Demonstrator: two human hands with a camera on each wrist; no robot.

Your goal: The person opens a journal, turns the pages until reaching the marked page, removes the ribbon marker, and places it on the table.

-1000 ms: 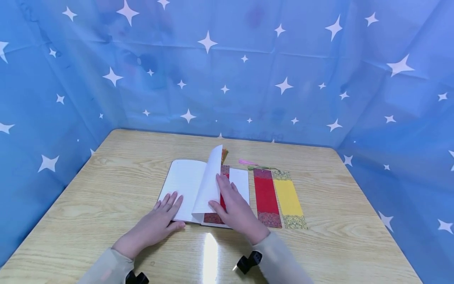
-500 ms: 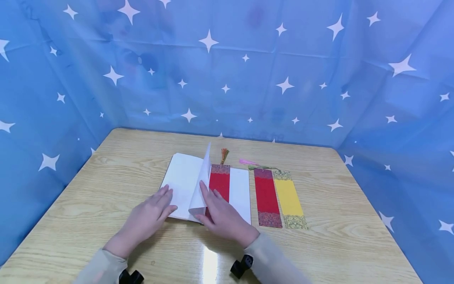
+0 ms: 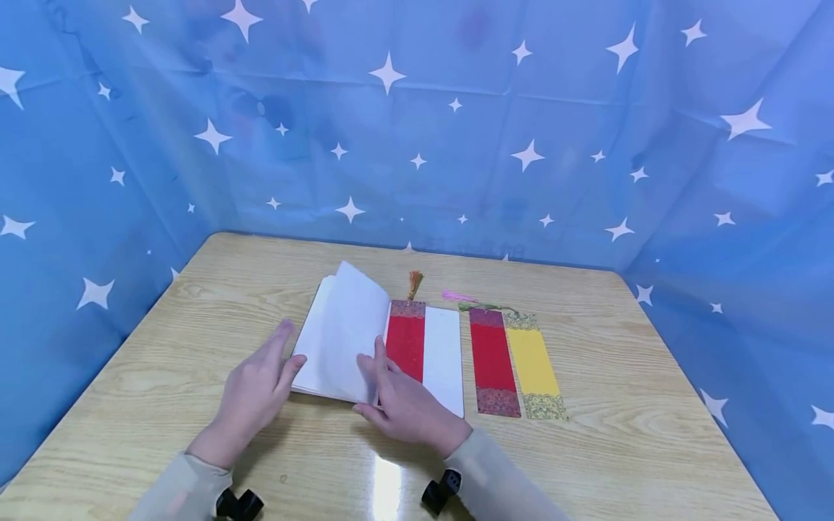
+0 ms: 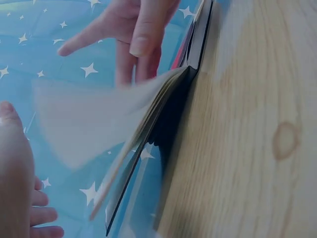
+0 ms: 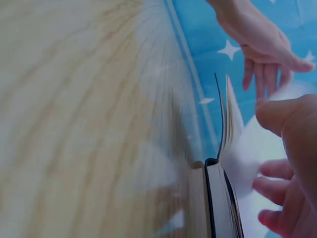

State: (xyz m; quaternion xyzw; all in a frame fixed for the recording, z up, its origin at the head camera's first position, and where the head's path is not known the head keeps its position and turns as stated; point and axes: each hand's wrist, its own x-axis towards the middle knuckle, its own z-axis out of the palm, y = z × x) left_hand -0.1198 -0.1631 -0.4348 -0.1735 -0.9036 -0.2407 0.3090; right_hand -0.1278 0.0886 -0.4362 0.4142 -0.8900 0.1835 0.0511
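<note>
Since half a second ago, the loose page (image 3: 357, 318) has tipped over to the left, and the left hand (image 3: 254, 391) has slid off the book (image 3: 444, 354) to its left side. Its fingers are straight and its thumb sticks out; I can't tell if the thumb touches the edge. The right hand (image 3: 410, 409) is by the fold, fingers apart, with a fingertip close to the loose page.

Around the book, a second red bookmark (image 3: 490, 354) lies just to the right, with a yellow bookmark (image 3: 534, 362) beside it. A pink tassel (image 3: 458, 296) and a green string (image 3: 478, 307) lie at their far ends. Behind the counter (image 3: 625, 420) hangs a blue cloth (image 3: 469, 123) with white stars.

The book lies spread in the middle of the counter, its fold running from near to far. On its right page, the first red bookmark (image 3: 405, 340) lies lengthwise along the fold, its orange tassel (image 3: 415, 284) pointing away from the person. The right hand hides its near end.
</note>
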